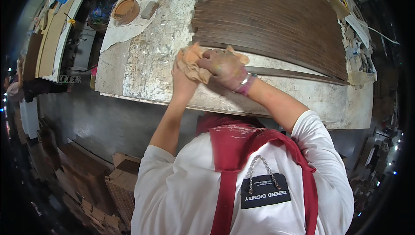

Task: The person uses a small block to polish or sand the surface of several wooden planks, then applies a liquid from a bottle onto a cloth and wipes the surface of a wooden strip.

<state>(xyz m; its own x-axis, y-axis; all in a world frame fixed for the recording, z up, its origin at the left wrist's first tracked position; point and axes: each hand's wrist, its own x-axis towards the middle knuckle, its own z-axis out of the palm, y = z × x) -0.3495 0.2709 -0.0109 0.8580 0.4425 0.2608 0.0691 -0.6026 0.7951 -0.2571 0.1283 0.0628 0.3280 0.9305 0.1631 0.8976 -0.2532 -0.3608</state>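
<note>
A crumpled tan cloth (190, 64) is bunched between my two hands over the near part of the worktable. My left hand (183, 82) is closed on it, with the fingers mostly covered by its folds. My right hand (225, 67), stained and banded at the wrist, is closed over cloth too; a bit of it sticks out beyond the knuckles. From beside my right hand a narrow dark wood strip (294, 74) runs to the right, its left end hidden by hands and cloth. Just beyond lie many similar brown strips (268, 14), packed side by side.
The paint-spattered worktable (145, 70) has its near edge close to my body. At the far left, a round tan container (125, 10) and a grey block (149, 10) rest on a white sheet (119, 31). Papers (359, 31) clutter the right side. Stacked brown boards (84, 161) stand lower left.
</note>
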